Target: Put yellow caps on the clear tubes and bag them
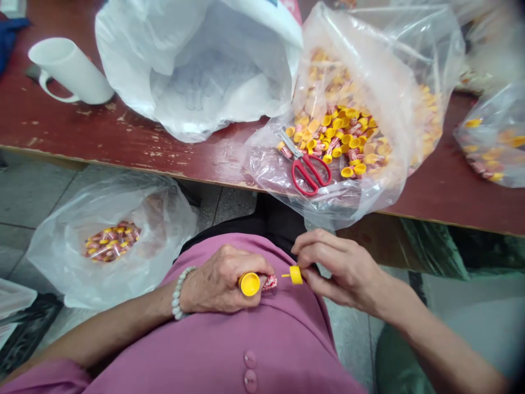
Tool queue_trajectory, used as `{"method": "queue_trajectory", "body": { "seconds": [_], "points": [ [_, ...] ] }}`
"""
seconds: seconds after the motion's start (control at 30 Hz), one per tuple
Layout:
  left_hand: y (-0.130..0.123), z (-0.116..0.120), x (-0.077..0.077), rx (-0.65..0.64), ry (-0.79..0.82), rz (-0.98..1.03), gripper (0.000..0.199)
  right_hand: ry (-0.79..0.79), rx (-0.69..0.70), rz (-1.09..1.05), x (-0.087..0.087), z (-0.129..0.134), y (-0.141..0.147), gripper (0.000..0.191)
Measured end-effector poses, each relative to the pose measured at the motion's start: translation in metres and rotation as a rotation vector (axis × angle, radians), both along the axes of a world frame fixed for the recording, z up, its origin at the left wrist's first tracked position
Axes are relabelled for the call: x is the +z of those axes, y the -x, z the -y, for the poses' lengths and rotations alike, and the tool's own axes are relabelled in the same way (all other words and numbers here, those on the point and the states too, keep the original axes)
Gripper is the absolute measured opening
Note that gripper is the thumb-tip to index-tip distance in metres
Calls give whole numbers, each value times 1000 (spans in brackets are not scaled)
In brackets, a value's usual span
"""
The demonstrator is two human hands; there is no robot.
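1. Left hand [225, 278]: palm down over lap, fingers curled, clamped on yellow cup [250, 284] and red-white twisted piece [269, 282].
2. Right hand [342, 268]: in from right, wrist bent, fingertips pinching yellow cap [295, 275], pin pointing left at that piece.
3. Hands near, apart; scissors [305, 167] far, on clear bag [328, 200].

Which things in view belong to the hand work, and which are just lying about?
Likely in the work:
- yellow cap, right hand
- yellow cup and red-and-white piece, left hand
- table bag and lower bag, both holding similar pieces

Probably lying about:
- white mug
- red-handled scissors, unheld; may be a tool

Can't tell: large white bag
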State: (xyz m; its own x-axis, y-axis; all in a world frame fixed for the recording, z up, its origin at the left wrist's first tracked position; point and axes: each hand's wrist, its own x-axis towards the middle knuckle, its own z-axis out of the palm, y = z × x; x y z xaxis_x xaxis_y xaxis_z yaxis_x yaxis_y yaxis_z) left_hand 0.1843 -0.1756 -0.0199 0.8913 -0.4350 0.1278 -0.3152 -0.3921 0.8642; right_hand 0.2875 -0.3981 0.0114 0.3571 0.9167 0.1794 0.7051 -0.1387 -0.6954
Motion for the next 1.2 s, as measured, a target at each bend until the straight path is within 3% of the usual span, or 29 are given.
{"method": "queue_trajectory", "body": {
  "seconds": [0.1, 0.2, 0.33, 0.47, 0.63, 0.8, 0.9, 1.03, 1.2],
  "points": [
    [-1, -2, 0, 112, 30, -136, 18, -192, -238, -270, -18, -3, -9, 9],
    [-1, -4, 1, 188, 54, -238, 20, -354, -368, -482, -32, -10, -18, 10],
    [-1, -5, 0, 247, 54, -236, 19, -411, -364, -579, -40, -20, -12, 9],
    [0, -5, -3, 254, 73, -226, 19, -340, -316, -703, -44, -27, 10, 9],
    [-2, -5, 0, 304, 56, -221, 22, -374, -410, -1078, -58, -38, 39, 22],
    [-9, -3, 5, 388, 192, -521, 17, -396, -510, -1331, -70, -54, 52, 13],
    [-22, 0, 1, 428, 271, -586, 17, -502, -560, -1448, -71, -59, 49, 13],
    [-55, 11, -4, 524, 350, -577, 18, -598, -638, -1343, -63, -58, 33, 30],
    [-108, 34, 2, 510, 524, -577, 17, -609, -708, -880, -48, -49, -4, 45]
  ]
}}
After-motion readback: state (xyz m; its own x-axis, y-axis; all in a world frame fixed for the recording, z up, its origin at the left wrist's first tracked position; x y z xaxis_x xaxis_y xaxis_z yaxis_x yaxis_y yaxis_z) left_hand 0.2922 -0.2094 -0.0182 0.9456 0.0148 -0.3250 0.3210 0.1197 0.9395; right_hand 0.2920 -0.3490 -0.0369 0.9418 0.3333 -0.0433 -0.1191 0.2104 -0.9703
